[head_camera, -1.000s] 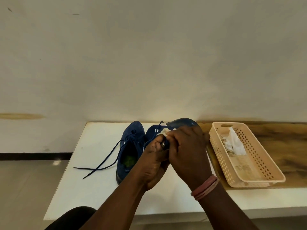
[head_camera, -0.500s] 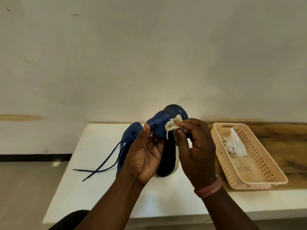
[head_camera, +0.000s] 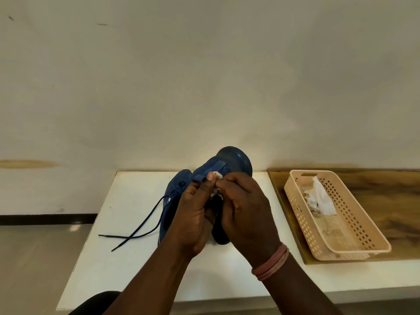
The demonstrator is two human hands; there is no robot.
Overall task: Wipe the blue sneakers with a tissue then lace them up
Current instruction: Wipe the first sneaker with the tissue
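Observation:
My left hand point(head_camera: 193, 214) grips a blue sneaker point(head_camera: 231, 160), held tilted up above the white table point(head_camera: 127, 258) with its toe toward the wall. My right hand point(head_camera: 245, 212) pinches a crumpled white tissue point(head_camera: 217, 176) against the sneaker's side, close to my left thumb. Most of the tissue is hidden between my hands. The second blue sneaker point(head_camera: 175, 189) lies on the table just left of my hands, partly hidden by my left wrist. Its dark lace point(head_camera: 141, 226) trails loose to the left across the tabletop.
A beige perforated plastic basket point(head_camera: 354, 242) stands to the right on a wooden board point(head_camera: 391, 196), with used white tissues point(head_camera: 320, 198) in its far end. A plain wall rises right behind the table. The floor shows at the left.
The held sneaker rose off the table and tipped toe-up. My hands opened apart half a second ago and have now closed together again, pressing the tissue onto the sneaker's side.

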